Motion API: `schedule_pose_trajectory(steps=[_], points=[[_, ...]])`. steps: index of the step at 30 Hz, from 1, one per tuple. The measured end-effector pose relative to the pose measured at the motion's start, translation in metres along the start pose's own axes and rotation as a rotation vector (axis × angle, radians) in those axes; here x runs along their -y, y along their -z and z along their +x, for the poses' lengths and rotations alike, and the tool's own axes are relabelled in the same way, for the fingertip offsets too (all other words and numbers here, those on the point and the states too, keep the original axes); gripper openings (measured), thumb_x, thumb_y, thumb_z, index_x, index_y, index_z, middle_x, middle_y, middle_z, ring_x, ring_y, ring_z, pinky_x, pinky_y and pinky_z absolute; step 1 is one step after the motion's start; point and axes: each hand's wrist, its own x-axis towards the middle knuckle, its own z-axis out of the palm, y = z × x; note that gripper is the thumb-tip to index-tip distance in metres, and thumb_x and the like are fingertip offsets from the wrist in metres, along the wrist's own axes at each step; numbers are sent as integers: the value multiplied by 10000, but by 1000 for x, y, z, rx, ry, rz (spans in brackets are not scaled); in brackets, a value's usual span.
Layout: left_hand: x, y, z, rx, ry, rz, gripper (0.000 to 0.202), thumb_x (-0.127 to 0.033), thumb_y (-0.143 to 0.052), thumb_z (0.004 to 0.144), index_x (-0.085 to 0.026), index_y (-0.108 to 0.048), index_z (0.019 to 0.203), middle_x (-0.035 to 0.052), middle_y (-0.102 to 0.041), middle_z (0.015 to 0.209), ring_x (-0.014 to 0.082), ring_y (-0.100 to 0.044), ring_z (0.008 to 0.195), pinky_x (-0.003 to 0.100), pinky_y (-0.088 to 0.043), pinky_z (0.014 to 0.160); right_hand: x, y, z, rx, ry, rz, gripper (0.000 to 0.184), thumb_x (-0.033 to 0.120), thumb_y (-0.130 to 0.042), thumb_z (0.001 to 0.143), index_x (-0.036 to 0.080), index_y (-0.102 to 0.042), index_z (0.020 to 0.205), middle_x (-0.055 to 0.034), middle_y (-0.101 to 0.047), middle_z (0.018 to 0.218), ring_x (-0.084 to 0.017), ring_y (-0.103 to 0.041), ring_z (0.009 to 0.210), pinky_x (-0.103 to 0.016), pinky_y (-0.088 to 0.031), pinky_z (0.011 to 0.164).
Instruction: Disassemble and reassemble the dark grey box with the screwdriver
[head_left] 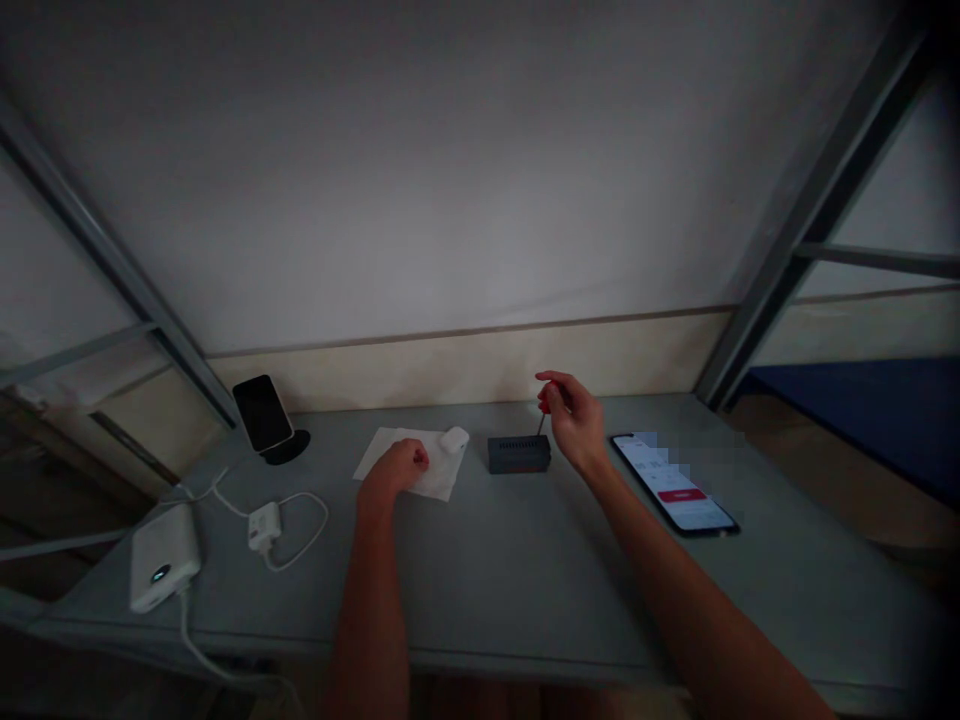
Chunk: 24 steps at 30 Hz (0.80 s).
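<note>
My right hand [574,420] is closed around a small red-handled screwdriver [543,407], whose thin shaft points down at the right end of a dark grey box [518,454] on the table. My left hand [397,466] rests closed in a loose fist on a white sheet of paper [442,475]; what it holds, if anything, is hidden. A small white earbud-like case [454,439] lies on the paper just right of that hand.
A lit phone [673,484] lies flat to the right. A dark phone [262,413] leans on a black stand at the back left. A white power bank [161,568] and a white plug with cable [265,525] sit front left. The grey table [525,580] meets a wall; metal frame bars rise at both sides.
</note>
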Motion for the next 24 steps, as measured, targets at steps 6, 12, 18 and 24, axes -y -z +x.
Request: schedule_pose_trajectory(steps=[6,12,18,24], points=[[5,-2,2,-37,57,37,9,-158,-679,812,-162,-683,819,88,-742,927,201,-679,878,257,-450,752,-1,4,2,0,8,-46,324,417,-504,962,197,-688,1113,-27,-647,780,-160,-620,653,-297,-505,632],[3,-1,1,-73,17,40,97,-157,-561,886,-153,-654,858,120,-719,983,223,-656,925,289,-444,787,-5,5,3,3,35,-77,323,416,-506,954,198,-689,1105,-29,-656,774,-165,-635,652,-305,-520,641],[-11,3,2,-115,-169,-117,169,-63,-451,881,-174,-579,883,36,-677,865,145,-628,833,231,-436,751,-5,5,2,19,59,-94,310,407,-508,957,197,-691,1093,-40,-679,813,-163,-654,653,-305,-533,639],[-45,0,0,-48,-338,-557,55,-143,-528,887,-178,-533,928,19,-660,832,116,-614,720,216,-458,674,-3,4,1,72,99,-113,279,397,-532,948,204,-694,1066,-38,-688,820,-168,-666,654,-309,-540,634]])
